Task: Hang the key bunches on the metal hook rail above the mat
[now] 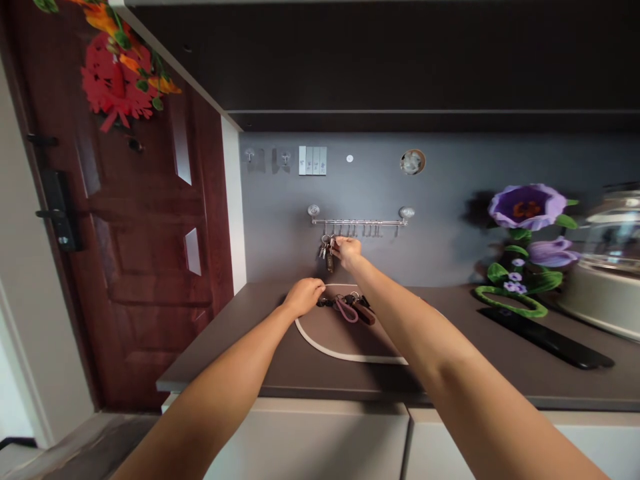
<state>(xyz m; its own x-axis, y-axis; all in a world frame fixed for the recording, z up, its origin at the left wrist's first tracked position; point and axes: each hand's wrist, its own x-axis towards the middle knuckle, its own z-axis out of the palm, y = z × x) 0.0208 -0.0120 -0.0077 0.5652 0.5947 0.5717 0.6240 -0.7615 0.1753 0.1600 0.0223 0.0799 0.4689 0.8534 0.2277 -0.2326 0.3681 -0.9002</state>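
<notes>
My right hand is raised to the wall rail, its fingers pinched on a bunch of keys. These keys hang just below the left hooks of the metal hook rail; I cannot tell whether their ring is on a hook. Lower down, my left hand is closed at the back left edge of a brown mat with a pale rim. What its curled fingers hold, if anything, is hidden. Beside them on the mat lie more keys with a pink strap and a brown fob.
A dark shelf overhangs the counter. To the right are a purple flower ornament, a long black object and a glass-topped appliance. Switches are on the wall; a red-brown door is at left.
</notes>
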